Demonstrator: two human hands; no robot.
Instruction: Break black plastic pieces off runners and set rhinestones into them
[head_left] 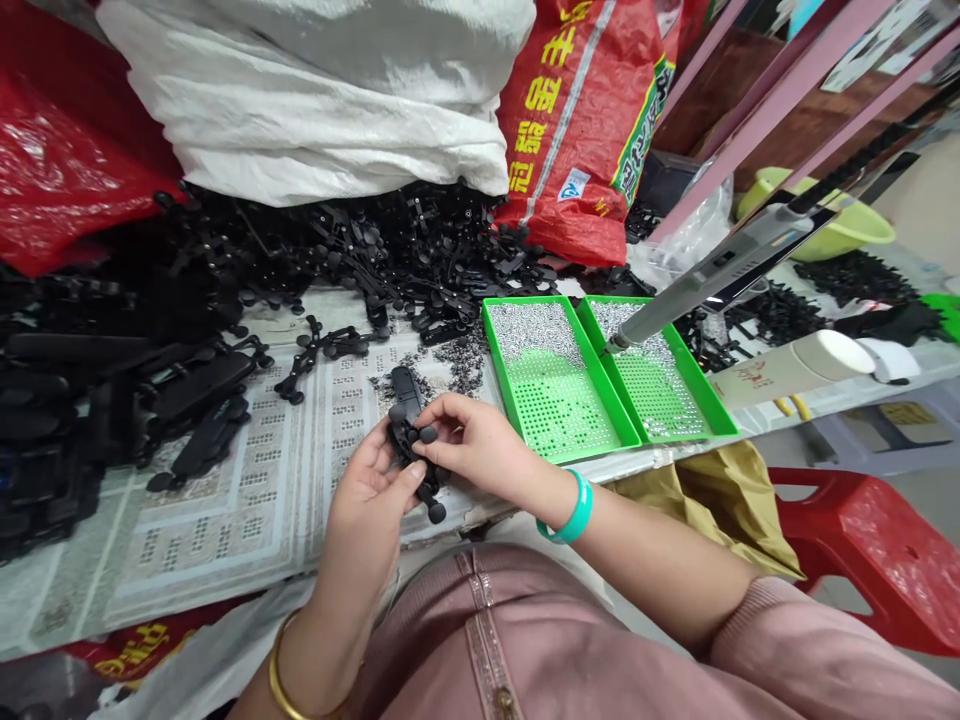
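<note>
Both hands hold one black plastic part (411, 440) over the table (225, 520) edge. Left hand (371, 490) cups it from below; right hand (469, 440) pinches it w/ thumb & fingers. Big pile of black parts (315, 250) behind, against white sack (315, 90) & red bag (585, 120). Two green trays (600, 340) w/ small metal bits just right of hands; a grey tool (712, 275) rests its tip in the right one.

The surface (930, 360) is covered with sheets of printed paper (225, 520), and a heap of black plastic parts (360, 240) spreads over its back and left. Two green trays (501, 365) sit side by side at right, near a cardboard tube (780, 370); a white sack (322, 90) and red bag (585, 120) stand behind.
</note>
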